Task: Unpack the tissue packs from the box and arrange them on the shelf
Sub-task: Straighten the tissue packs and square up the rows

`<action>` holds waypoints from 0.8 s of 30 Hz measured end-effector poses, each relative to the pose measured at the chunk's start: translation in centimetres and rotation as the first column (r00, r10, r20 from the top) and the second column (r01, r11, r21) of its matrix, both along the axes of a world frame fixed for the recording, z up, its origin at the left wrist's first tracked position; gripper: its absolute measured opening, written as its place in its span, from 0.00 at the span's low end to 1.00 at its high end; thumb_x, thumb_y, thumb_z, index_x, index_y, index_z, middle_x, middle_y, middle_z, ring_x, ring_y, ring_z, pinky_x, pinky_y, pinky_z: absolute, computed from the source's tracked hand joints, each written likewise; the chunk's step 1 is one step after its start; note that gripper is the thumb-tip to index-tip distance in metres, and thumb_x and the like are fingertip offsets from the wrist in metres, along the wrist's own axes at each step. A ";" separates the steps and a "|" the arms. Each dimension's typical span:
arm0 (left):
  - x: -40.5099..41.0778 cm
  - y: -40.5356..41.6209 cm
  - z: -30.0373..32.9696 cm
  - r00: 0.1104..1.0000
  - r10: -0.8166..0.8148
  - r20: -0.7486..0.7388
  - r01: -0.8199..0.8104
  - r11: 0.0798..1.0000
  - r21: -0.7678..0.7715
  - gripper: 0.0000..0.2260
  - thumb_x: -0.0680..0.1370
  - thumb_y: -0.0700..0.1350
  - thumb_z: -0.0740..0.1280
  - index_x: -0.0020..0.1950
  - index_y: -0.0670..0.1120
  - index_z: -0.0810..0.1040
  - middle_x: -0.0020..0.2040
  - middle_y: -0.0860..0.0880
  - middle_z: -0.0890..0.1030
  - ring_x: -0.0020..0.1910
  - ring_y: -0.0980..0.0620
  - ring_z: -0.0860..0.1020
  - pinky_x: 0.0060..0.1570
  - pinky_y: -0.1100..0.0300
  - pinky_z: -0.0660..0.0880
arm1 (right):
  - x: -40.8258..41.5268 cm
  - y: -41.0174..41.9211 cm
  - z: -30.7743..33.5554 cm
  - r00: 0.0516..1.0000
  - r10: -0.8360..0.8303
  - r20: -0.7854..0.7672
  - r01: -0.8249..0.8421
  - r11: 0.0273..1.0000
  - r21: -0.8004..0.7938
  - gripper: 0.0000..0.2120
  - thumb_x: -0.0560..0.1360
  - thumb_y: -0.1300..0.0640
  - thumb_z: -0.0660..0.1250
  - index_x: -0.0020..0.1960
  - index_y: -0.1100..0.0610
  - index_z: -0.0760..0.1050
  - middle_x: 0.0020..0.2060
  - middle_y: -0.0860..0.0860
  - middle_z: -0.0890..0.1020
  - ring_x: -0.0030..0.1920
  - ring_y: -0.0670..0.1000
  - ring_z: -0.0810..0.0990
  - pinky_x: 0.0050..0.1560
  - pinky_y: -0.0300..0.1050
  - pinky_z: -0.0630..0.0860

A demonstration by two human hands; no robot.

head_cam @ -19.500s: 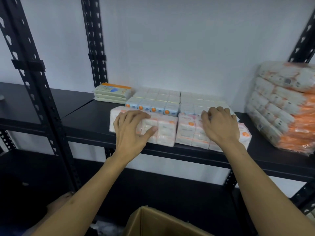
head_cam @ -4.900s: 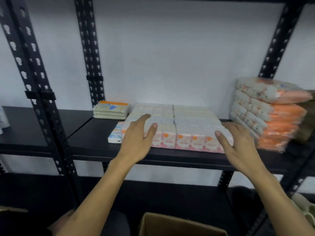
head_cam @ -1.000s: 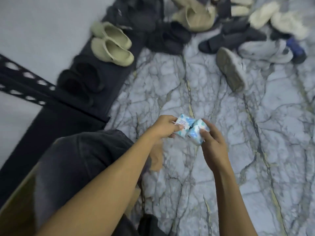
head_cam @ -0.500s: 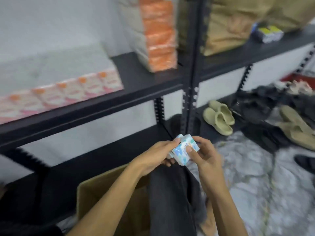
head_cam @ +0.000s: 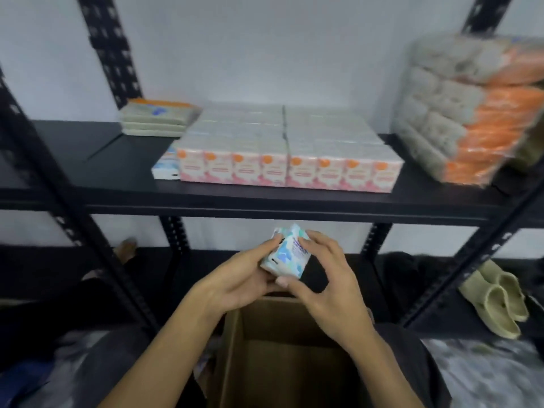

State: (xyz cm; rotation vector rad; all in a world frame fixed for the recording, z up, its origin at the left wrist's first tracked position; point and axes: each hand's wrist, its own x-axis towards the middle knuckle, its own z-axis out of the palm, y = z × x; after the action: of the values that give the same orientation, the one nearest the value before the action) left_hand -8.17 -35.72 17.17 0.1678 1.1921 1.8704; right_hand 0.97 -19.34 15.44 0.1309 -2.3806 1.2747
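Both hands hold a small blue-and-white tissue pack (head_cam: 287, 254) in front of me, below the black shelf (head_cam: 265, 198). My left hand (head_cam: 238, 282) grips it from the left and underneath; my right hand (head_cam: 323, 278) pinches it from the right, fingers over its top. The open cardboard box (head_cam: 235, 343) stands right under my hands; its inside is dark. On the shelf lies a block of pink-and-white tissue packs with orange dots (head_cam: 290, 169), and one blue-and-white pack (head_cam: 165, 167) lies at its left end.
A flat stack of green-and-orange packs (head_cam: 156, 120) sits at the shelf's back left. A large plastic-wrapped bundle of orange packs (head_cam: 471, 113) fills the right end. Black perforated uprights (head_cam: 109, 54) frame the shelf. Beige slippers (head_cam: 497, 301) lie on the lower right shelf.
My view swung from the floor back up to face the shelf. Both hands kept hold of the blue-and-white pack and now hold it over the box.
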 end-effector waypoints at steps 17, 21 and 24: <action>-3.2 -10.9 1.5 0.922 0.313 -0.230 -0.359 0.911 -0.202 0.16 0.83 0.51 0.64 0.66 0.43 0.76 0.55 0.40 0.85 0.53 0.41 0.85 0.52 0.49 0.82 | -8.6 -9.5 3.3 0.928 0.217 0.303 0.120 0.597 -0.793 0.15 0.83 0.47 0.59 0.61 0.55 0.76 0.51 0.56 0.86 0.51 0.55 0.86 0.49 0.51 0.81; -3.8 -12.0 1.7 0.894 0.328 -0.306 -0.406 0.881 -0.242 0.13 0.83 0.46 0.66 0.66 0.43 0.78 0.55 0.43 0.86 0.53 0.44 0.85 0.52 0.50 0.82 | -9.2 -10.1 3.5 0.922 0.236 0.306 0.059 0.698 -0.713 0.11 0.80 0.58 0.67 0.61 0.57 0.76 0.53 0.55 0.86 0.53 0.55 0.85 0.51 0.55 0.83; -4.5 -13.3 2.7 0.842 0.340 -0.418 -0.472 0.840 -0.268 0.11 0.82 0.43 0.67 0.63 0.43 0.80 0.53 0.46 0.87 0.53 0.49 0.85 0.50 0.56 0.82 | -10.0 -9.9 4.7 0.926 0.229 0.300 0.028 0.751 -0.659 0.10 0.78 0.61 0.70 0.59 0.58 0.77 0.51 0.54 0.86 0.53 0.54 0.85 0.52 0.54 0.82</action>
State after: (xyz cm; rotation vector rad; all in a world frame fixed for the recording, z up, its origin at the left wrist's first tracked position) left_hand -12.64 -48.97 19.90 0.0413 1.9359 1.9930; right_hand -9.03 -29.29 20.14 -0.2156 -2.0491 2.2848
